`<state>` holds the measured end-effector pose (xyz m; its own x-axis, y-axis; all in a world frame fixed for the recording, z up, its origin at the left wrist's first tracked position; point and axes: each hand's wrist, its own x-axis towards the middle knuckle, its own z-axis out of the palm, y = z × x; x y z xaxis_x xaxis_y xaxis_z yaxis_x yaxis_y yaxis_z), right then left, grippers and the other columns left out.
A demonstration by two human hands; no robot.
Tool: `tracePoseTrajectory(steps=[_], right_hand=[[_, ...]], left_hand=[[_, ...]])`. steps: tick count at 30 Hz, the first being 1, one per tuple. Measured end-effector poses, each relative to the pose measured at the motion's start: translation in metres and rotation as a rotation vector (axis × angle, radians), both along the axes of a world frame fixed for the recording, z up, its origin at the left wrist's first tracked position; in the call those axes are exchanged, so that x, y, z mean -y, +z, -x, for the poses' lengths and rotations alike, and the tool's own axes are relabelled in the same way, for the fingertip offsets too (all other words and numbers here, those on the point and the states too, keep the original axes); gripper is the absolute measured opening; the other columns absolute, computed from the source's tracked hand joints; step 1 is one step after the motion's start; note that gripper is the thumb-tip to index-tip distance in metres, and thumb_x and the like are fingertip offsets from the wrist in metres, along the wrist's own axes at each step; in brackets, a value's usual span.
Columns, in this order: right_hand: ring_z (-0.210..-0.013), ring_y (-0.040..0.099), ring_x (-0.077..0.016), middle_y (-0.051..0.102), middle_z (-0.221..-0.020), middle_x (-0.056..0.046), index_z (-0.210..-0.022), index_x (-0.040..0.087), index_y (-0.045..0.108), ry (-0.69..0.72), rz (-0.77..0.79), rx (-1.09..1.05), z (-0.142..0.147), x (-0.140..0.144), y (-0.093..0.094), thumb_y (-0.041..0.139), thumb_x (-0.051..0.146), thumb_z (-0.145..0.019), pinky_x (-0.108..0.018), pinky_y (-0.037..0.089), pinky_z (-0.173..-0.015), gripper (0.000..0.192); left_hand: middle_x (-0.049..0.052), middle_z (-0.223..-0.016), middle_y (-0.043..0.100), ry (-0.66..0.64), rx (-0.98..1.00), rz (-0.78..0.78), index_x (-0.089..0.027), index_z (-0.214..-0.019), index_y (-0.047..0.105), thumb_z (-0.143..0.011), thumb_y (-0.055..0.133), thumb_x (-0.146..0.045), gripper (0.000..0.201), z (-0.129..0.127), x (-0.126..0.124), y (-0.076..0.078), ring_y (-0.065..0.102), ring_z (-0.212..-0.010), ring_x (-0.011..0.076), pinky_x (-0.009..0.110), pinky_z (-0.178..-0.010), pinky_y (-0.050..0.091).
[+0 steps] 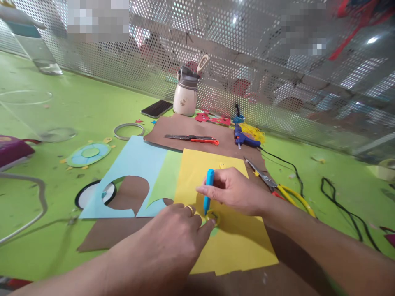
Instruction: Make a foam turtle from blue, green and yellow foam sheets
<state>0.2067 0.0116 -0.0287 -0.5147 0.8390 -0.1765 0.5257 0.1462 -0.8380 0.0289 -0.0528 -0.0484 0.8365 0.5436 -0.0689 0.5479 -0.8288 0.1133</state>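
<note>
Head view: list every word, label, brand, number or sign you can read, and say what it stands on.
No text can be read in this view.
The cream bottle bears a small dark mark, too small to read.
The blue pen in the right hand shows no legible print.
The phone lies with a dark screen, nothing on it.
The yellow sheet, under the left hand, is plain.

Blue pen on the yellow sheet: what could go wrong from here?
1. The left hand pins the small round template with one fingertip only; it may slip as the blue pen in the right hand runs round it, spoiling the outline.
2. The yellow sheet lies loose over other sheets, so pen pressure could shift it.
3. Open scissors lie close by the right forearm; a sweep back could catch the blades.
</note>
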Motion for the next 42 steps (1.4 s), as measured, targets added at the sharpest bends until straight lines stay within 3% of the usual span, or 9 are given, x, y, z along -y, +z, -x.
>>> tracePoseTrajectory(steps=[10, 17, 24, 32, 42], right_hand=[[-0.055, 0.034, -0.0086, 0.039, -0.061, 0.005, -0.065, 0.018, 0.049, 0.042, 0.018, 0.023, 0.001, -0.006, 0.0, 0.057, 0.042, -0.084, -0.023, 0.033, -0.054, 0.032], [-0.052, 0.03, -0.008, 0.033, -0.056, 0.007, -0.064, 0.018, 0.048, 0.018, 0.002, 0.049, -0.005, -0.007, 0.0, 0.057, 0.043, -0.084, -0.022, 0.026, -0.047, 0.033], [-0.048, 0.036, -0.0073, 0.042, -0.054, 0.006, -0.066, 0.017, 0.051, -0.014, 0.028, 0.032, -0.01, -0.007, 0.0, 0.057, 0.044, -0.084, -0.022, 0.029, -0.045, 0.033], [-0.048, 0.036, -0.0076, 0.041, -0.054, 0.006, -0.07, 0.017, 0.053, -0.021, 0.011, 0.033, -0.01, -0.005, 0.0, 0.057, 0.043, -0.085, -0.022, 0.029, -0.045, 0.03], [-0.058, 0.036, -0.0092, 0.042, -0.063, 0.005, -0.073, 0.017, 0.054, 0.19, -0.085, 0.023, -0.008, -0.005, 0.001, 0.052, 0.037, -0.089, -0.023, 0.033, -0.054, 0.026]], left_hand=[[0.008, -0.085, 0.062, 0.02, -0.009, 0.019, -0.017, -0.124, 0.047, -0.074, 0.047, -0.009, 0.05, 0.001, 0.0, -0.003, 0.057, -0.07, 0.0261, 0.044, -0.062, 0.048], [0.008, -0.087, 0.062, 0.007, -0.014, 0.003, -0.015, -0.13, 0.044, -0.077, 0.046, -0.008, 0.054, 0.001, 0.001, 0.0, 0.058, -0.072, 0.0253, 0.044, -0.063, 0.05], [0.009, -0.087, 0.062, 0.002, -0.024, -0.001, -0.014, -0.135, 0.04, -0.077, 0.044, -0.007, 0.059, 0.001, 0.001, -0.001, 0.058, -0.073, 0.0267, 0.047, -0.064, 0.051], [0.008, -0.085, 0.062, 0.009, -0.005, 0.006, -0.016, -0.13, 0.044, -0.078, 0.044, -0.008, 0.053, 0.0, 0.001, -0.001, 0.058, -0.072, 0.0266, 0.047, -0.063, 0.05], [0.006, -0.08, 0.06, 0.027, -0.024, 0.032, -0.018, -0.107, 0.054, -0.077, 0.046, -0.008, 0.033, 0.0, 0.002, 0.001, 0.056, -0.071, 0.0228, 0.039, -0.064, 0.047]])
